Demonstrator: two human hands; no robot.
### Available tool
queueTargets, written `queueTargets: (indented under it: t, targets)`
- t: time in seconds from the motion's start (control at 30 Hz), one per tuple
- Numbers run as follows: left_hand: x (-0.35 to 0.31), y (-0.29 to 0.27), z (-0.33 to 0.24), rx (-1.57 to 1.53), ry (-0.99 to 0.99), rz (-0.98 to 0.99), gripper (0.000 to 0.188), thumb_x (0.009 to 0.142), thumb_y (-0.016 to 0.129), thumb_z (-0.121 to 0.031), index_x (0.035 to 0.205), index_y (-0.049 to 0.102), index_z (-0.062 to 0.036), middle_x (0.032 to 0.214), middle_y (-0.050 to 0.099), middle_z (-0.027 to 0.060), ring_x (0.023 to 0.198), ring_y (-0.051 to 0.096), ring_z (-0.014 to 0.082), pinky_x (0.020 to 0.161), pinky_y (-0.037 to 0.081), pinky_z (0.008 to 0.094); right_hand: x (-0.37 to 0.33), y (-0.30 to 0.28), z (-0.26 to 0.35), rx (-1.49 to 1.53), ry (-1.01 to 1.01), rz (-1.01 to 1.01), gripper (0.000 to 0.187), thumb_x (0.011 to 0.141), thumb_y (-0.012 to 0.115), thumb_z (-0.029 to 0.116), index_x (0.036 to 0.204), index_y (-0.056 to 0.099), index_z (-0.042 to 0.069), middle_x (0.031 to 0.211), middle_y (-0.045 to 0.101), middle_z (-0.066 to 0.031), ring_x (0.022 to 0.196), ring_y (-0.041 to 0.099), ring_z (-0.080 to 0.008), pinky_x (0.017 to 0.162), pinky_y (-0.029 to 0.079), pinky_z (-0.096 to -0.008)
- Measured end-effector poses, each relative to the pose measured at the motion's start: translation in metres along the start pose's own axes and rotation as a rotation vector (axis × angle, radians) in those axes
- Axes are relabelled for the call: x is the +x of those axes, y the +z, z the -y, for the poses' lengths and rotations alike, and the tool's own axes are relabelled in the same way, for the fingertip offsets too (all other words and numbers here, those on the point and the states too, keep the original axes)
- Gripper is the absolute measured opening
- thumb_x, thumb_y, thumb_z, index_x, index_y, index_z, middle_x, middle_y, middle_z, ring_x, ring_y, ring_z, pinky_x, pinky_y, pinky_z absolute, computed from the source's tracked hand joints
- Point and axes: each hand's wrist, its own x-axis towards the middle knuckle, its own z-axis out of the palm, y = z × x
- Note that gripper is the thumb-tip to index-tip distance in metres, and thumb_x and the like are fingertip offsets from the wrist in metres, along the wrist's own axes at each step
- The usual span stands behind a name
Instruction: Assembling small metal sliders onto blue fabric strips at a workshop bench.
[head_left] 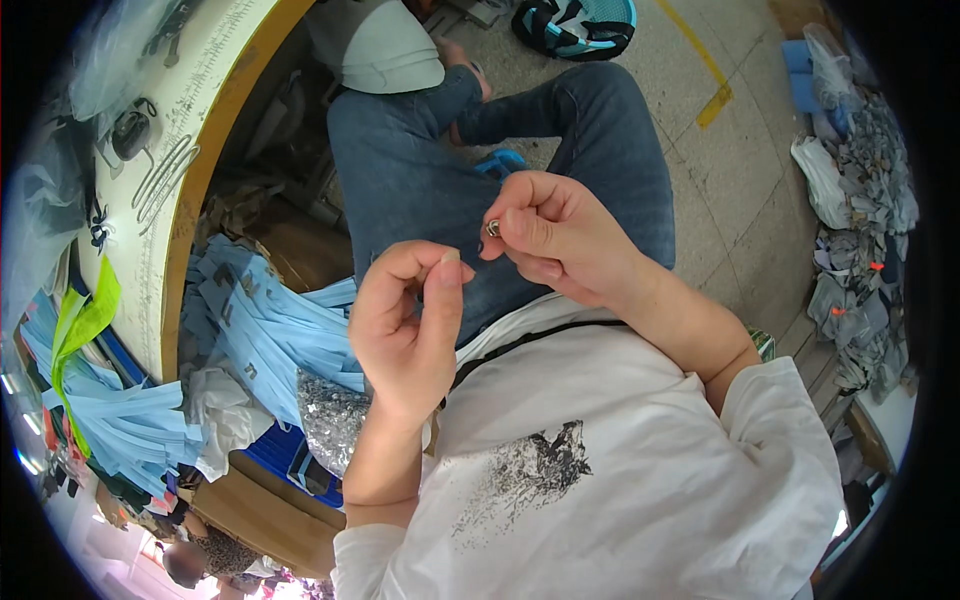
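Note:
Both my hands are raised in front of my chest, above my lap in blue jeans. Between the thumb and fingers of my right hand [575,240] is a small round metal piece [493,228], shiny, with a dark spot just below it. Its exact kind is too small to tell. My left hand [405,325] is a little lower and to the left, its thumb pressed against the index finger. Whatever that pinch holds, if anything, does not show. A narrow gap separates the two hands.
At the left stands a white-topped table with a yellow-brown edge [215,110]. Beside it hang light-blue fabric strips [255,315] near a cardboard box [265,510] and a bag of shiny dark pieces [330,420]. Grey fabric scraps [860,240] lie piled at right. Another person [215,555] is at lower left.

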Motion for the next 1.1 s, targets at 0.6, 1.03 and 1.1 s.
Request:
queueTargets:
  t: [0.6,1.03,1.1]
  targets:
    - [0.004,0.004,0.015,0.257,0.25,-0.091,0.008,0.083,0.066,0.004,0.09,0.063,0.0017,0.081,0.063,0.0072,0.064,0.053,0.0099,0.053,0.04,0.0203,0.0,0.006,-0.01,-0.274,-0.235,-0.059,0.025,0.081,0.077,0.012,0.094,0.056,0.007,0.092,0.065,-0.0089,0.067,0.056,-0.0052,0.049,0.039,-0.017]
    - [0.012,0.002,0.01,0.548,0.551,-0.001,0.023,0.073,0.07,0.008,0.093,0.065,0.001,0.084,0.065,0.0113,0.068,0.06,0.0255,0.061,0.047,0.0314,0.0,0.015,-0.009,-0.249,-0.303,-0.107,0.016,0.08,0.076,0.004,0.089,0.063,0.003,0.087,0.064,-0.002,0.069,0.056,-0.0035,0.06,0.043,-0.0173]
    - [0.011,0.002,0.007,0.569,0.539,0.007,0.023,0.072,0.07,0.008,0.093,0.064,0.001,0.083,0.065,0.0113,0.069,0.06,0.0256,0.06,0.047,0.0315,0.0,0.012,-0.01,-0.305,-0.334,-0.1,0.017,0.079,0.077,0.003,0.089,0.063,0.003,0.087,0.064,-0.0022,0.069,0.056,-0.0034,0.06,0.042,-0.0175]
